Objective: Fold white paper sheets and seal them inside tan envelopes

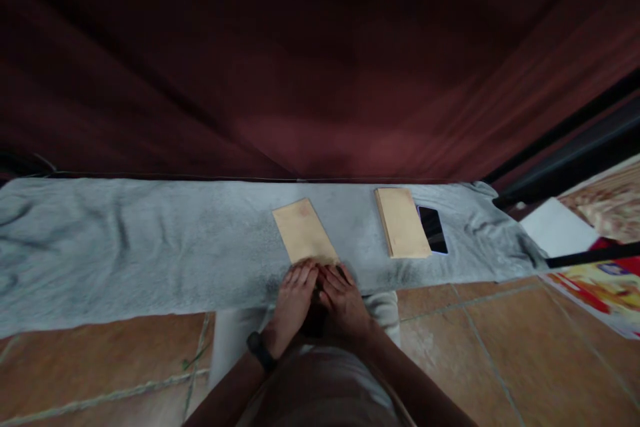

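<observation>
A tan paper envelope lies slanted on the grey cloth. A faint reddish mark shows near its far end. My left hand rests with its fingers stretched over the envelope's near end; a dark band is on that wrist. Close beside it, my right hand lies on the same end, fingers extended and slightly bent. The fingertips of the two hands almost meet, and they cover the envelope's near edge. Off to the right sits a neat stack of similar tan envelopes.
A dark-screened phone lies against the stack's right side. The grey cloth covers a long narrow surface below a dark red curtain. At far right are a white sheet and a colourful printed package above the tiled floor.
</observation>
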The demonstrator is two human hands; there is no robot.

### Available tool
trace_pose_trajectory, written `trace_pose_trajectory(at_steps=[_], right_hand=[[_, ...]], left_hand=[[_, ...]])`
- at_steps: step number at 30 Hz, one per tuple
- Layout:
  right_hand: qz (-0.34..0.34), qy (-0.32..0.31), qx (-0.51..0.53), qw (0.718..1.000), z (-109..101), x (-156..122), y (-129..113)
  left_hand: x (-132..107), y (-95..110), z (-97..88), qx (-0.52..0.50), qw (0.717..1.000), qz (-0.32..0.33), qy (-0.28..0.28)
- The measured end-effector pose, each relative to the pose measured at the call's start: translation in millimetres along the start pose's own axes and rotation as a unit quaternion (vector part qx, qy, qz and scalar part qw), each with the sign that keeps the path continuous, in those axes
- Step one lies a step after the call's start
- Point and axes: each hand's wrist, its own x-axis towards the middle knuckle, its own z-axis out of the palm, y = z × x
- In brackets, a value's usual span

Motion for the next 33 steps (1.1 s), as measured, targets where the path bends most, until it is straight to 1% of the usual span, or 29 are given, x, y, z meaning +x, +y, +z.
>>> trace_pose_trajectory(at_steps=[2, 4, 9, 13, 18, 27, 29, 31, 33], right_hand=[[0.001, -0.002, -0.013, 1.0, -0.4, -3.1, 0.8], [0.0, -0.005, -0.023, 1.0, -1.2, -3.6, 1.2], [-0.002, -0.026, -0.047, 0.999, -4.8, -2.4, 3.7], [0.012, -0.019, -0.07, 0.997, -9.5, -3.4, 14.2], [0.01, -0.017, -0.086, 0.996, -15.4, -6.5, 29.7], [0.041, -0.005, -0.116, 0.992, -17.0, -13.3, 48.2], [0.053, 0.008, -0.116, 0.992, -16.3, -14.2, 47.7], [0.056, 0.024, -0.112, 0.992, -14.0, -14.1, 42.0], [0.031, 0.02, -0.097, 0.995, -10.1, -12.3, 31.1]], left_hand=[[-7.6, 5.0, -3.0, 0.037, 0.998, 0.034, -0.023], [-15.0, 8.2, -5.2, 0.059, 0.996, 0.053, -0.038], [-28.1, 7.3, -7.0, 0.064, 0.995, 0.061, -0.055], [-28.8, 5.1, -9.2, 0.073, 0.993, 0.072, -0.066], [-27.3, 2.4, -13.7, 0.079, 0.991, 0.088, -0.069], [-34.1, -7.4, -17.0, 0.089, 0.99, 0.079, -0.077], [-34.8, -7.8, -16.0, 0.095, 0.989, 0.081, -0.076], [-35.2, -7.6, -13.9, 0.099, 0.989, 0.078, -0.074], [-35.6, -7.3, -11.5, 0.101, 0.99, 0.072, -0.072]])
